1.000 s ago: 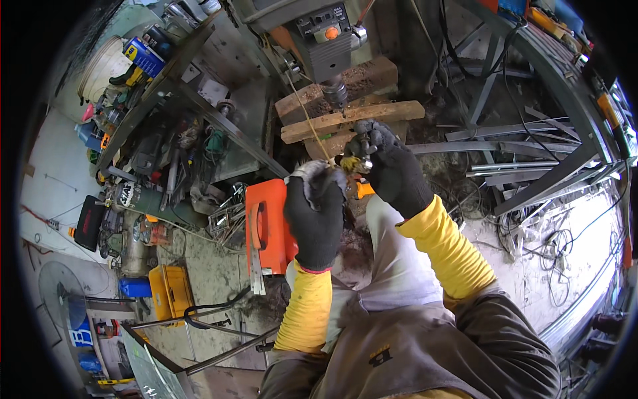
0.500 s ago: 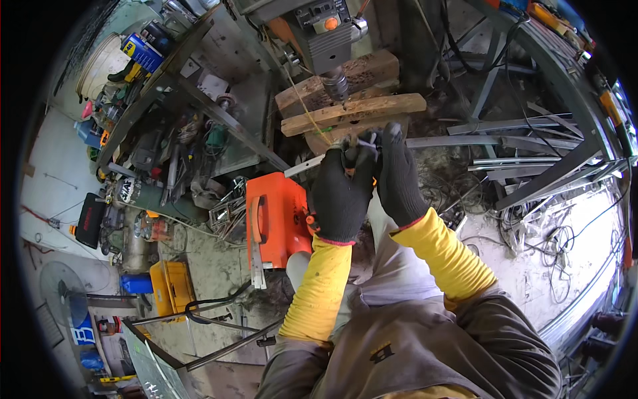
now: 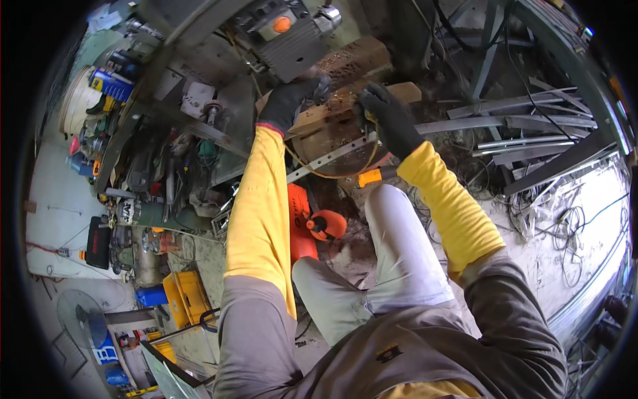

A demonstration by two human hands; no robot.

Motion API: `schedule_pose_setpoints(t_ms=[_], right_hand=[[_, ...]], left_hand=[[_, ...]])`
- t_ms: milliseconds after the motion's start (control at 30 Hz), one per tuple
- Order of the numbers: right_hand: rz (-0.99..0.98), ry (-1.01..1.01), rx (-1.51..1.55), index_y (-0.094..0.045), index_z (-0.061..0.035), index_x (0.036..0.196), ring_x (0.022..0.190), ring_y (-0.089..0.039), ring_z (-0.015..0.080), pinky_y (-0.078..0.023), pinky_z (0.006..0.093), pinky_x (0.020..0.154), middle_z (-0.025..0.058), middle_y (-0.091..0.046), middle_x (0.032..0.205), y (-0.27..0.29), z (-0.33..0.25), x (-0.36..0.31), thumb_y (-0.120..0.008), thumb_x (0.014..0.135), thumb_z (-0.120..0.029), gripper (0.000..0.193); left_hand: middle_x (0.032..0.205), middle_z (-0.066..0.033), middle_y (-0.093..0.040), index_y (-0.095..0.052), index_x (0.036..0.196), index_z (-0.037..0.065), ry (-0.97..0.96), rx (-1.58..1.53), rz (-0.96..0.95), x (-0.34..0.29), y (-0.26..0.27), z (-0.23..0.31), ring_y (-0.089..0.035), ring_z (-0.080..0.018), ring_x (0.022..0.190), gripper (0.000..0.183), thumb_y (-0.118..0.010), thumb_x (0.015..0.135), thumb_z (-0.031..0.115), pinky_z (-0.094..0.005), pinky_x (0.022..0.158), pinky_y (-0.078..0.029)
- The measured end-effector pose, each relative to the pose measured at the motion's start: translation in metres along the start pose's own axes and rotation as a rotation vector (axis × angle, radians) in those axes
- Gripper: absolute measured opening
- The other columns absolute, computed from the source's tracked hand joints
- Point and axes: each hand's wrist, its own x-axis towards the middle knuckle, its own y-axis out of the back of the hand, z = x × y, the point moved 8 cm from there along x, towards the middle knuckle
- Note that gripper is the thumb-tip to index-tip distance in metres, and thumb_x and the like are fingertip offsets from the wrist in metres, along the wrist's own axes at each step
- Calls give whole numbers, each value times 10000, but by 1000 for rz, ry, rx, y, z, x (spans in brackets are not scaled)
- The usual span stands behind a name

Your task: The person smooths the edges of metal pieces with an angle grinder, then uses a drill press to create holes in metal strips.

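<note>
Below the drill press head point(image 3: 286, 50), my left hand point(image 3: 290, 105), in a black glove, is raised with its fingers closed around the drill chuck, which the glove hides. My right hand point(image 3: 393, 123), gloved alike, is curled in front of the wooden blocks point(image 3: 399, 92). A thin yellow cord point(image 3: 319, 174) hangs in a loop from near my left wrist up into the right fingers; anything else in that grip is hidden. Beneath the hands a metal bar with holes point(image 3: 329, 157) slants across a round plate. An orange-handled tool point(image 3: 369, 178) lies just under the right hand.
Between my left forearm and knee stands an orange case point(image 3: 299, 206) with an orange and black round object point(image 3: 325, 225) beside it. Metal bars point(image 3: 531, 136) and a steel frame point(image 3: 565, 166) are at the right. A cluttered tool shelf point(image 3: 159, 146) fills the left.
My hands were close together over the bar and have separated. The left rose to the chuck; the right stays near the blocks with the cord stretched to it. The view has shifted.
</note>
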Motion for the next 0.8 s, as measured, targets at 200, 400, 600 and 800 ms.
schedule_pose_setpoints(t_ms=[200, 400, 600, 800], right_hand=[[158, 192, -208, -669, -27, 1057, 838, -569, 100, -486, 284, 763, 8, -646, 923, 3, -3, 29, -611, 1033, -211, 195], [48, 146, -199, -650, -15, 1221, 869, -590, 106, -518, 292, 804, 18, -646, 1006, 23, 13, 49, -590, 1081, -219, 255], [23, 79, -137, -634, -10, 1300, 948, -634, 145, -564, 338, 836, 44, -683, 1058, 0, 23, 62, -622, 1034, -191, 322], [-75, 385, -715, -574, -78, 1432, 1012, -720, 219, -588, 402, 885, 134, -725, 1161, -8, 0, 56, -620, 1031, -186, 418]], left_hand=[[1019, -51, -712, -697, 1074, 3, -283, -72, 409, 4, -27, 3, -660, -143, 883, 226, -777, 940, 167, -338, 824, -526], [1143, -84, -717, -640, 1228, -27, -188, -227, 362, 1, -55, -14, -689, -182, 993, 367, -781, 954, 173, -338, 876, -541], [1302, -239, -673, -580, 1397, 21, -511, 478, 234, 6, 19, -45, -651, -405, 1222, 429, -637, 972, 20, -456, 1006, -540], [1453, -140, -612, -578, 1439, 19, -505, 764, 174, 7, 23, -60, -612, -242, 1325, 511, -633, 942, -85, -354, 1125, -484]])
